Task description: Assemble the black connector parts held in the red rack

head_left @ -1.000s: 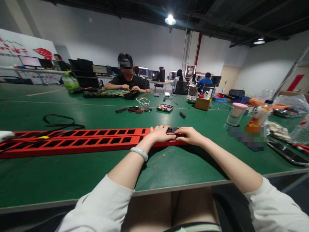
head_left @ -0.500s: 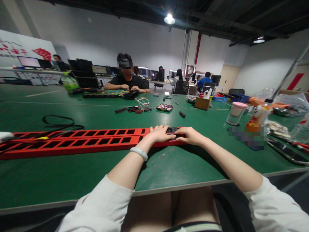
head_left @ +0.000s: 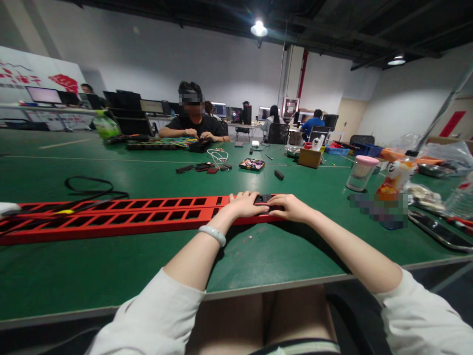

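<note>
a green table (head_left: 111,276) fills the workroom. on it lies a long red slotted panel (head_left: 111,212); at its right end the left hand (head_left: 246,204) and right hand (head_left: 291,207), fingers curled, press a small black part (head_left: 263,199).

A wide green tabletop (head_left: 111,276) fills the lower and middle frame, its pale front edge running across the bottom. Two long red slotted rails (head_left: 121,217) are laid side by side on it from the far left to the centre. A looped black cable (head_left: 90,187) is seen behind them at left. Small dark parts and a white cord (head_left: 218,159) are scattered at mid-frame, beside a flat printed box (head_left: 252,164). A pink-lidded clear jar (head_left: 362,173) and a cardboard box (head_left: 310,158) are set toward the right, with bags and trays at the far right edge.
</note>
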Demonstrator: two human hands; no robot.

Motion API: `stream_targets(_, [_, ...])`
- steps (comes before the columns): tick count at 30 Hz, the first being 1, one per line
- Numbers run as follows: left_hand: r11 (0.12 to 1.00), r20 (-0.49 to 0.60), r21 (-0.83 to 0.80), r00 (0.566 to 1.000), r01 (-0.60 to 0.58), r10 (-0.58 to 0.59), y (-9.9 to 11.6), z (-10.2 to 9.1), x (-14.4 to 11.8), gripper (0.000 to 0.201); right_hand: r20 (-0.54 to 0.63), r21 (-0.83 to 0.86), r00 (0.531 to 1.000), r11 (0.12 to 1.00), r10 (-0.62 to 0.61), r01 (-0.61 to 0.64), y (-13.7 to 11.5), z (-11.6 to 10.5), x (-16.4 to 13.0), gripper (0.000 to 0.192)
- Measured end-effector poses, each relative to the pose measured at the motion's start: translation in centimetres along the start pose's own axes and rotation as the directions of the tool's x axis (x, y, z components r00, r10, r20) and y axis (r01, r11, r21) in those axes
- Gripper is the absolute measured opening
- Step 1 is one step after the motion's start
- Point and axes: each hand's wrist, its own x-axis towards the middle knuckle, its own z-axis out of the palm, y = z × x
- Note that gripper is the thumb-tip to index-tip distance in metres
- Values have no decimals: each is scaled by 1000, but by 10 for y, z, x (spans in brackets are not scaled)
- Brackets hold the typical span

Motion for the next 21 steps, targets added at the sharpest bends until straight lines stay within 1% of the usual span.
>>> stream_targets(7, [1000, -18, 5, 1000, -18, 18, -1, 1, 0, 76, 2, 9, 1000, 1000, 7, -7, -2, 0, 0, 26])
stream_targets(21, [1000, 7, 3, 1000, -7, 7, 0, -1, -1, 76, 11, 1, 1000, 1000, 11, -11, -2, 0, -1, 27])
